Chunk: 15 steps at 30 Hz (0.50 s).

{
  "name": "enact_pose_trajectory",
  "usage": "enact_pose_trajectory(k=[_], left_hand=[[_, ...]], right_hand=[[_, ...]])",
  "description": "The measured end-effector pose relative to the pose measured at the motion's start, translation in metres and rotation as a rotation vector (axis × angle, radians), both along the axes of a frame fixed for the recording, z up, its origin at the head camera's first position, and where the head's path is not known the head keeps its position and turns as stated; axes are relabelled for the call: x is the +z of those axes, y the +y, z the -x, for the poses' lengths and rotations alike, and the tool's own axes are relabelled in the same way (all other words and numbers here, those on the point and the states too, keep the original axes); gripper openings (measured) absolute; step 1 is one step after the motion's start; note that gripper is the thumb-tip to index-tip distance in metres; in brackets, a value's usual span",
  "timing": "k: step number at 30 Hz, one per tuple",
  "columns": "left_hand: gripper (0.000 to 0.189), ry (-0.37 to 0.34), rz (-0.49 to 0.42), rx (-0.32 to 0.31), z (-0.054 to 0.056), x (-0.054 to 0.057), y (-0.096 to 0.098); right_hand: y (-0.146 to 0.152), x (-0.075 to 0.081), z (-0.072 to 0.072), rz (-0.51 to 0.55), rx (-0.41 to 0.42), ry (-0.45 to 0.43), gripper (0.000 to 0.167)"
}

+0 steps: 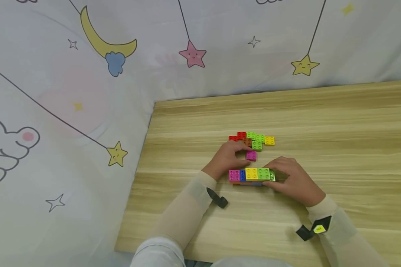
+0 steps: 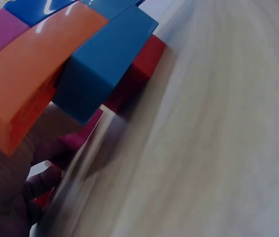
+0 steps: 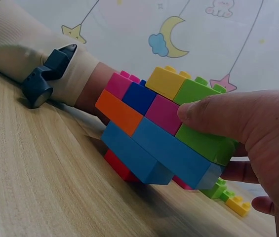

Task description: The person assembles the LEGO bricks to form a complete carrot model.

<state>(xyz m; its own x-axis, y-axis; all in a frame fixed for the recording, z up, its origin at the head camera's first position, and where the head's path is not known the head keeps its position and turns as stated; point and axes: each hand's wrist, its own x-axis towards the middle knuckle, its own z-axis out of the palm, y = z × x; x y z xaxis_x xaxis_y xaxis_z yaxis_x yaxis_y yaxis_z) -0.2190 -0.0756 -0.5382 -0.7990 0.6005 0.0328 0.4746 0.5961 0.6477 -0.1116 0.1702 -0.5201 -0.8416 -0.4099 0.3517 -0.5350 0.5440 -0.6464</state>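
My right hand (image 1: pixel 297 181) grips the right end of a built block of toy building bricks (image 1: pixel 252 174). In the right wrist view its thumb presses the front, over a magenta and a green brick. The block has yellow and green bricks (image 3: pixel 198 91) on top, blue bricks (image 3: pixel 171 148) lower down and a red brick (image 3: pixel 119 167) at the bottom. Just behind it, my left hand (image 1: pixel 228 157) pinches a loose magenta brick (image 1: pixel 251 156) between thumb and fingers. The left wrist view shows that magenta brick (image 2: pixel 82 134) partly hidden beneath the block.
Behind the left hand lies a cluster of loose bricks: red bricks (image 1: pixel 241 135), a brown brick (image 1: pixel 247 141), green bricks (image 1: pixel 257 145) and a yellow brick (image 1: pixel 269 140). All lie on a wooden table (image 1: pixel 337 137), with a printed curtain (image 1: pixel 227 29) along its back and left edges.
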Motion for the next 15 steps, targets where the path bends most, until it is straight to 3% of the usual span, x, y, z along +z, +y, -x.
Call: enact_pose_trajectory(k=[4, 7, 11, 15], left_hand=[[0.040, 0.019, 0.056, 0.015, -0.001, 0.001, 0.003], [0.037, 0.007, 0.046, 0.035, -0.002, 0.000, 0.003], [0.031, -0.070, -0.040, 0.070, -0.005, 0.000, -0.002], [0.029, -0.139, -0.171, 0.115, -0.012, 0.008, -0.014]], right_hand=[[0.000, 0.000, 0.000, 0.014, 0.008, 0.001, 0.038], [0.000, -0.001, 0.001, 0.016, 0.004, -0.007, 0.038], [0.000, -0.001, 0.001, 0.005, -0.003, -0.022, 0.038], [-0.001, 0.000, 0.000, -0.005, -0.005, -0.025, 0.037]])
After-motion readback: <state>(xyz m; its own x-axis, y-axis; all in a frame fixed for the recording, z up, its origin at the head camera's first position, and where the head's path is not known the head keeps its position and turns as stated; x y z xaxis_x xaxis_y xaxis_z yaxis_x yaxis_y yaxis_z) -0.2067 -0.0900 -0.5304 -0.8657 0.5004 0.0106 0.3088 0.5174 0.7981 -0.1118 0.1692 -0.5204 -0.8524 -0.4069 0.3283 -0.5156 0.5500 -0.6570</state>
